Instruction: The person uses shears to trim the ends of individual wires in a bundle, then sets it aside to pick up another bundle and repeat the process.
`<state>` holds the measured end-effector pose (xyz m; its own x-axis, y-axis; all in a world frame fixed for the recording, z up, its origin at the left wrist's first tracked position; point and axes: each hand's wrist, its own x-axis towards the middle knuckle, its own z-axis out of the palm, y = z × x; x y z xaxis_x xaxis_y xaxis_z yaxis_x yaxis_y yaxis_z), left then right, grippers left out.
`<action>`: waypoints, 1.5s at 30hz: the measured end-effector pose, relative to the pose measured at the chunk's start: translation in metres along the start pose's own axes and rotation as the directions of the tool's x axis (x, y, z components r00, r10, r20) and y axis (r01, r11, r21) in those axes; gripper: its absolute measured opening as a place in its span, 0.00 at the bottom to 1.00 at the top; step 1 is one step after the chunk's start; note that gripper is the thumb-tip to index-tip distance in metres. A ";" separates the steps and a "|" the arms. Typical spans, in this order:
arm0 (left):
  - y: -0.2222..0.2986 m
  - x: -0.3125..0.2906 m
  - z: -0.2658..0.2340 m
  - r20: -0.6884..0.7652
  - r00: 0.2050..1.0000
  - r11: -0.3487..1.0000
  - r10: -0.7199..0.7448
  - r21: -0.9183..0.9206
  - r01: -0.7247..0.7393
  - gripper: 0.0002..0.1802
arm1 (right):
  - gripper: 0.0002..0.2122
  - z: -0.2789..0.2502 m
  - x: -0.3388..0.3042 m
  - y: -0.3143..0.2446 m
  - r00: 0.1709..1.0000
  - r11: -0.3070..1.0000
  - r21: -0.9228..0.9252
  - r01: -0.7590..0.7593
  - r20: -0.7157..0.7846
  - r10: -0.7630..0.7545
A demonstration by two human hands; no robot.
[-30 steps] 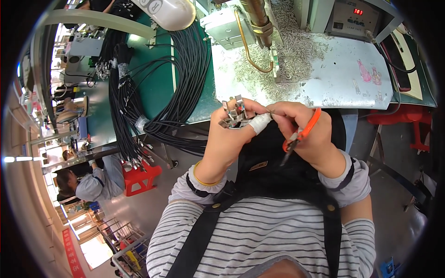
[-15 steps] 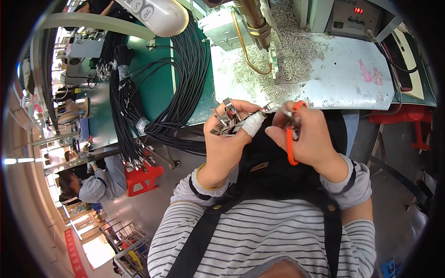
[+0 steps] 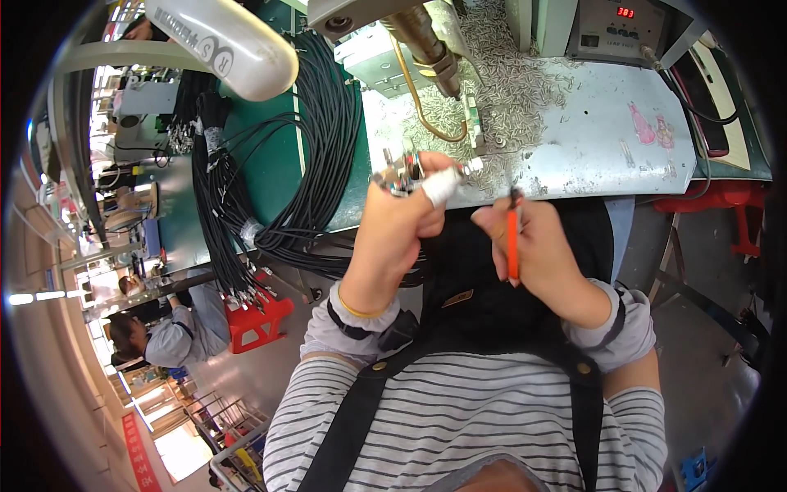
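My left hand (image 3: 392, 234) is closed round a bunch of small metal cable connectors (image 3: 399, 174) at the work surface's front edge. White tape (image 3: 441, 187) wraps its thumb, and a small pale connector end (image 3: 472, 166) sticks out past the thumb tip. My right hand (image 3: 548, 256), blurred, is wrapped round orange-handled pliers (image 3: 514, 244) with the dark jaws pointing away from me. The jaws stand apart from the connectors, to their right.
A machine head (image 3: 434, 66) with a bent tube stands over scattered metal bits (image 3: 512, 107) on a pale plate (image 3: 590, 156). Left lie coiled black cables (image 3: 332, 156); a white cylinder (image 3: 246, 57) hangs above. A display box (image 3: 619, 33) sits back right. Another person (image 3: 168, 332) is far left.
My left hand has moved forward with the connectors, toward the machine. The right hand has drawn slightly away from it and turned the pliers, so the handles look closer together. The view has shifted a little.
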<state>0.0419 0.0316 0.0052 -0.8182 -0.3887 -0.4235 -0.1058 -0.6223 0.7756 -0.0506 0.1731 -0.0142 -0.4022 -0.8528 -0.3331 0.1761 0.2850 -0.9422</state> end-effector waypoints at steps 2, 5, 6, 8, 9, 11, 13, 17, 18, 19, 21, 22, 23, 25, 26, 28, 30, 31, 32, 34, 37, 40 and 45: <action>0.002 0.018 0.002 -0.022 0.999 1.000 0.026 -0.002 -0.026 0.06 | 0.10 -0.003 0.006 -0.011 0.987 0.977 0.199 0.074 -0.157 -0.043; 0.005 0.036 0.005 -0.066 0.995 0.997 0.080 -0.004 -0.080 0.06 | 0.09 -0.011 0.026 -0.017 0.950 0.960 0.212 0.184 -0.290 -0.118; 0.007 0.038 0.006 -0.069 0.996 0.998 0.063 0.015 -0.062 0.07 | 0.09 -0.014 0.034 -0.019 0.924 0.962 0.128 0.243 -0.333 -0.189; 0.011 0.043 0.006 -0.072 0.997 0.999 0.021 0.049 -0.018 0.08 | 0.09 -0.020 0.048 -0.019 0.891 0.956 0.042 0.290 -0.376 -0.254; 0.013 0.045 0.006 -0.072 0.997 0.999 0.016 0.050 -0.013 0.08 | 0.08 -0.022 0.054 -0.018 0.908 0.964 0.043 0.262 -0.351 -0.230; 0.018 0.047 0.004 -0.039 0.999 0.998 -0.020 0.065 0.023 0.07 | 0.08 -0.025 0.061 -0.017 0.936 0.978 0.045 0.204 -0.301 -0.182; 0.021 0.048 0.002 -0.028 0.999 0.996 -0.040 0.072 0.042 0.07 | 0.08 -0.026 0.062 -0.019 0.944 0.982 0.059 0.182 -0.288 -0.158; 0.022 0.051 0.000 0.009 0.999 0.997 -0.037 0.071 0.036 0.05 | 0.07 -0.027 0.063 -0.018 0.955 0.982 0.100 0.160 -0.266 -0.129; 0.023 0.051 -0.001 0.026 0.999 0.997 -0.037 0.076 0.035 0.05 | 0.07 -0.027 0.063 -0.017 0.953 0.976 0.119 0.181 -0.265 -0.145; 0.023 0.051 -0.002 0.043 0.998 0.996 -0.038 0.080 0.034 0.05 | 0.06 -0.026 0.063 -0.016 0.951 0.969 0.138 0.203 -0.264 -0.162; 0.023 0.050 -0.002 0.062 0.997 0.996 -0.039 0.085 0.033 0.05 | 0.06 -0.025 0.062 -0.018 0.949 0.969 0.134 0.209 -0.266 -0.168; 0.023 0.050 -0.003 0.048 0.998 0.995 -0.033 0.096 0.028 0.04 | 0.06 -0.024 0.062 -0.018 0.948 0.969 0.129 0.213 -0.267 -0.173; 0.023 0.050 -0.003 0.035 0.999 0.994 -0.027 0.107 0.023 0.04 | 0.06 -0.024 0.062 -0.018 0.947 0.968 0.123 0.218 -0.268 -0.179; 0.022 0.050 -0.003 0.022 1.000 0.993 -0.020 0.119 0.017 0.04 | 0.06 -0.025 0.062 -0.018 0.945 0.970 0.108 0.216 -0.272 -0.181; 0.021 0.051 -0.003 0.029 0.999 0.993 -0.023 0.115 0.019 0.04 | 0.06 -0.025 0.062 -0.017 0.944 0.972 0.093 0.215 -0.274 -0.183; 0.022 0.050 -0.003 0.046 0.999 0.994 -0.024 0.112 0.018 0.04 | 0.06 -0.023 0.061 -0.016 0.942 0.972 0.078 0.220 -0.276 -0.191; 0.022 0.050 -0.001 0.031 0.999 0.993 -0.016 0.116 0.013 0.04 | 0.06 -0.023 0.062 -0.015 0.936 0.976 0.029 0.214 -0.292 -0.196; 0.022 0.049 0.000 0.016 1.000 0.993 -0.012 0.118 0.010 0.04 | 0.06 -0.022 0.063 -0.014 0.933 0.978 0.005 0.210 -0.300 -0.199; 0.022 0.049 0.001 0.003 1.000 0.993 -0.008 0.121 0.007 0.05 | 0.06 -0.022 0.062 -0.014 0.932 0.977 0.003 0.213 -0.300 -0.202; 0.022 0.045 0.000 0.020 1.000 0.994 -0.019 0.112 0.017 0.06 | 0.06 -0.023 0.060 -0.013 0.932 0.971 0.047 0.233 -0.295 -0.209; 0.020 0.035 -0.002 0.049 0.998 0.995 -0.044 0.092 0.039 0.09 | 0.06 -0.023 0.052 -0.016 0.946 0.965 0.134 0.227 -0.268 -0.185; 0.012 0.015 0.005 -0.033 0.998 0.994 0.055 0.102 -0.051 0.11 | 0.06 -0.021 0.040 -0.019 0.968 0.947 0.263 0.187 -0.216 -0.131; -0.005 -0.007 0.014 -0.079 0.960 0.877 0.269 0.431 -0.211 0.12 | 0.05 -0.011 0.026 -0.013 0.795 0.854 -0.243 0.461 -0.316 -0.519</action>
<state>0.0398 0.0472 0.0108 -0.7693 -0.5943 -0.2346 -0.1640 -0.1711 0.9715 -0.0728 0.1521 -0.0107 -0.6944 -0.6874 0.2127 -0.2534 -0.0431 -0.9664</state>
